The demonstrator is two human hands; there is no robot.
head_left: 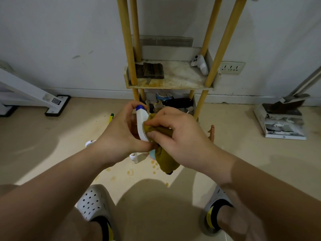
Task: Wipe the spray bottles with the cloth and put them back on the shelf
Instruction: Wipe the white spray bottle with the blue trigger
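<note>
Fingers (pixel 129 108) of the left hand (pixel 119 131) curl round a white plastic spray bottle with a blue cap (pixel 141 126), holding it raised and roughly upright so its side is open to wiping. The right hand (pixel 178 138) pinches an olive-green cloth (pixel 165 159) against that side, its loose end hanging below. Beyond stands the yellow-posted shelf unit (pixel 173 84); its stained middle tier carries dark wooden blocks (pixel 152 70) and a white game controller (pixel 199 65), with bare room between. A small white bottle (pixel 134 157) stands on the beige floor (pixel 52 145) beneath the hands.
</note>
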